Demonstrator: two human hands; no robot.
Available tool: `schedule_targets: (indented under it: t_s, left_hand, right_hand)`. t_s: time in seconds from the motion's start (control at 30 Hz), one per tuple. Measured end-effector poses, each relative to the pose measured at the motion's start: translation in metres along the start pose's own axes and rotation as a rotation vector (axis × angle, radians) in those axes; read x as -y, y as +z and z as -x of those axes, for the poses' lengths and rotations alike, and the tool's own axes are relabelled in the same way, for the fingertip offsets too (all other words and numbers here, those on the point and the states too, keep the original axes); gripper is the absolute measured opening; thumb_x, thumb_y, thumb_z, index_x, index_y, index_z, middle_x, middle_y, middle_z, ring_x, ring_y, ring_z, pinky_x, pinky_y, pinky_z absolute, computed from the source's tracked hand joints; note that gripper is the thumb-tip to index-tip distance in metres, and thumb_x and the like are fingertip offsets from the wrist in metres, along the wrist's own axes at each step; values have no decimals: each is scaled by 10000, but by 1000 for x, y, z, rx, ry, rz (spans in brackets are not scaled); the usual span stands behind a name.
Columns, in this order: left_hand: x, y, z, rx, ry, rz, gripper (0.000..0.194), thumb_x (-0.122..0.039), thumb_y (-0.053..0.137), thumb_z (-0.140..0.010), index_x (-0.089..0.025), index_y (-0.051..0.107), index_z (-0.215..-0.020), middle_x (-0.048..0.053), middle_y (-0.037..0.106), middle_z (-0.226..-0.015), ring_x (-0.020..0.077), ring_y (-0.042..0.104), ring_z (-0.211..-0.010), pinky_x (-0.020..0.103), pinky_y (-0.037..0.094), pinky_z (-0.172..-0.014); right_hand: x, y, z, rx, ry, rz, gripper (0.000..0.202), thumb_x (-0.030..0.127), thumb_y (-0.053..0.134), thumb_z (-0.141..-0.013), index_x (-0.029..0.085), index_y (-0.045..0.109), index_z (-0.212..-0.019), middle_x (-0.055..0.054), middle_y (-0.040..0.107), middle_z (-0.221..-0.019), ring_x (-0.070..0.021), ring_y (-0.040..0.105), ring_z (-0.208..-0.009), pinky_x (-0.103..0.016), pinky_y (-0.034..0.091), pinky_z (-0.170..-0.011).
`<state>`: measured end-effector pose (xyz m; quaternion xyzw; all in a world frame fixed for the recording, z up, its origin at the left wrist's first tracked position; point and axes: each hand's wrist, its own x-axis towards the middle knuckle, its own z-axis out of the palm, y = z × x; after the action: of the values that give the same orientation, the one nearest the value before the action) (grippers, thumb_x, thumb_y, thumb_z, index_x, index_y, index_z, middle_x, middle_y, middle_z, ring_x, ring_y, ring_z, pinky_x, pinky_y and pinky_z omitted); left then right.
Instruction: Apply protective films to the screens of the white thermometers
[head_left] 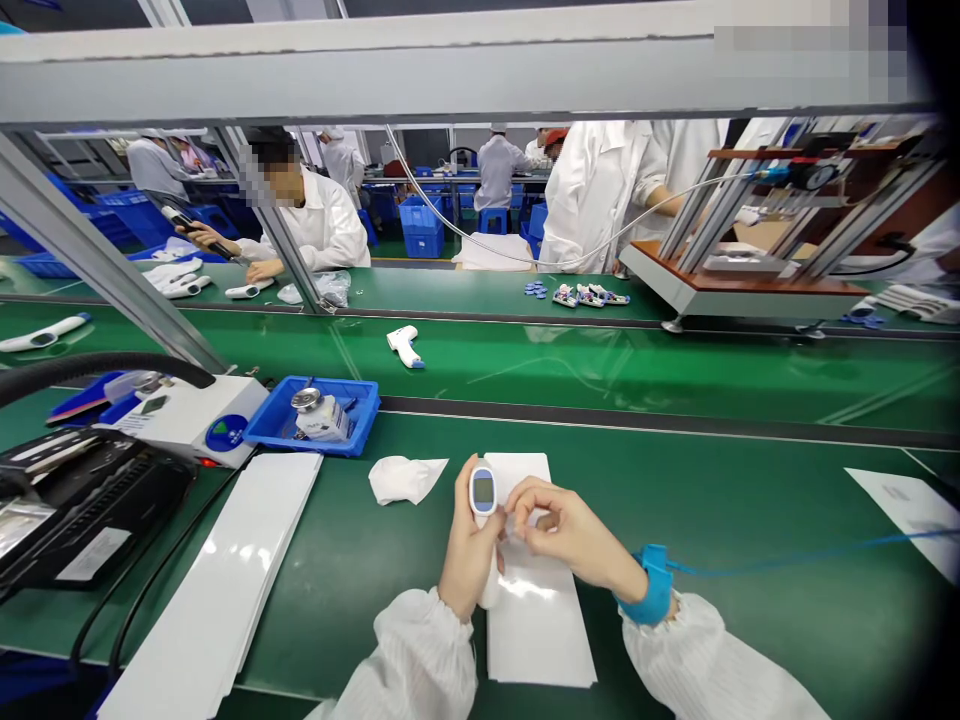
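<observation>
My left hand [471, 540] is wrapped around a white infrared thermometer [484, 490], its small grey screen facing me. Close to its right side, my right hand [559, 525] has thumb and fingertips pinched together; whatever they hold is too small to make out. A blue wrist strap [654, 588] with a thin blue cord circles my right wrist. Below both hands lies a stack of glossy white sheets [536, 630] on the green bench. A crumpled white tissue [405, 480] rests to the left of my left hand.
Left of me are a long stack of white sheets [217, 570], a blue tray [360, 420] with a metal-capped bottle, a white control box [195, 420] and black equipment [90, 500]. Another thermometer [406, 345] lies on the green conveyor [525, 370]. Co-workers sit and stand beyond.
</observation>
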<state>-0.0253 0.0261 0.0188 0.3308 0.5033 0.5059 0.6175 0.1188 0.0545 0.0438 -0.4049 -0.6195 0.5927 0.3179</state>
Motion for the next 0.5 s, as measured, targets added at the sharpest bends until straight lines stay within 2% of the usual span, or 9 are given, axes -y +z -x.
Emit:
schedule_targets:
  t_s: [0.07,0.13,0.17,0.23,0.33,0.5]
  left_hand:
    - [2,9,11,64,-47,32,746,-346,588,-846,-312,175,-1467,4,532,-848,96,470,-518,160,381,-337]
    - [10,16,19,104,-83,51,757,-307,570,-849,-296,146,-1476,-5,522,-810,102,464,-531,156,390,-340]
    - [15,18,21,115,-95,46,750,-287,562,-847,-298,152,-1474,5,537,-848,99,463,-533,153,388,-336]
    - [25,20,23,128,-89,16,711,-264,550,-844,-319,197,-1459,51,562,-1055,78,471,-530,149,387,-332]
    - [34,19,23,139,-49,-18,679,-256,547,-845,-343,242,-1445,87,426,-1386,58,506,-556,149,409,-354]
    - [33,19,23,126,-67,-46,674,-228,524,-849,-353,236,-1445,76,377,-1459,41,491,-524,158,407,-353]
  right_hand:
    - [8,0,5,-118,-64,152,63,150,580,-717,193,598,-675,-44,597,-986,-162,582,-850,-265,480,-681]
    - [8,0,7,-213,-71,216,73,171,574,-736,201,610,-680,-46,600,-1001,-178,573,-915,-294,467,-774]
    - [6,-1,7,-237,-56,220,78,186,572,-742,203,611,-677,-47,603,-1003,-184,573,-928,-304,461,-798]
    - [0,-2,8,-249,-18,197,85,213,573,-743,204,609,-667,-50,613,-1011,-188,581,-935,-312,458,-817]
    - [-6,-2,9,-254,15,160,86,226,578,-736,204,606,-657,-51,626,-1022,-193,589,-956,-313,451,-838]
    - [-6,1,9,-267,12,134,72,189,564,-736,204,599,-674,-46,643,-999,-188,603,-940,-314,443,-849]
